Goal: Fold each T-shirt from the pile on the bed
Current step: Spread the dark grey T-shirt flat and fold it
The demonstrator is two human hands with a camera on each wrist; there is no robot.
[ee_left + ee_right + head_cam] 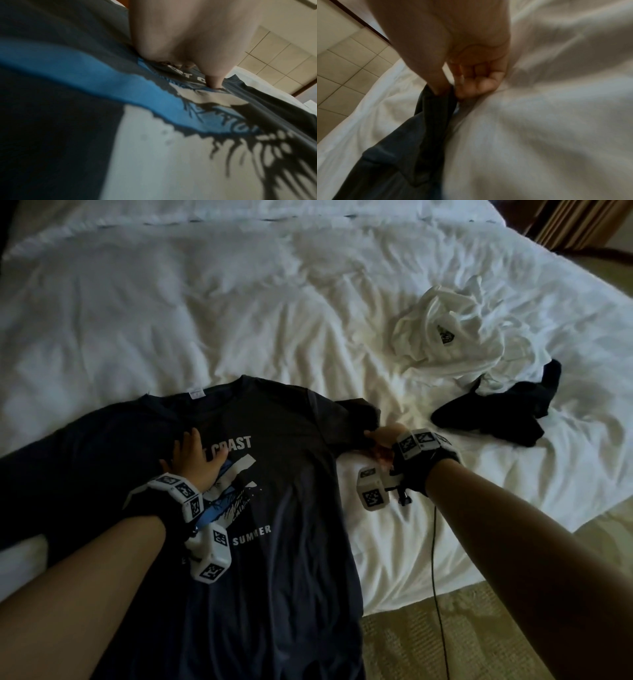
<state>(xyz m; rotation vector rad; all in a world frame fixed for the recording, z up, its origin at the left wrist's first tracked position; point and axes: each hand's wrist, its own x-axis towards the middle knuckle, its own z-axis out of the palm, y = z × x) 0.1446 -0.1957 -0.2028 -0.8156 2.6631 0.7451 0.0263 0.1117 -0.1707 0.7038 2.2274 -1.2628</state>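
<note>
A dark grey T-shirt [291, 474] with a white and blue print lies face up on the white bed [205, 313], its hem hanging over the near edge. My left hand [195, 460] rests flat on the chest print, fingers spread; the left wrist view shows the palm [188, 33] pressing the printed cloth [154, 148]. My right hand [383, 440] pinches the right sleeve [359, 412] at its end. In the right wrist view, thumb and fingers [471, 83] hold the dark sleeve cloth [423, 128] just above the sheet.
A crumpled white T-shirt [455, 337] and a dark garment [496, 412] lie in a pile at the right of the bed. Beige carpet [428, 642] lies beyond the bed's near right corner. A black cable [435, 559] hangs from my right wrist.
</note>
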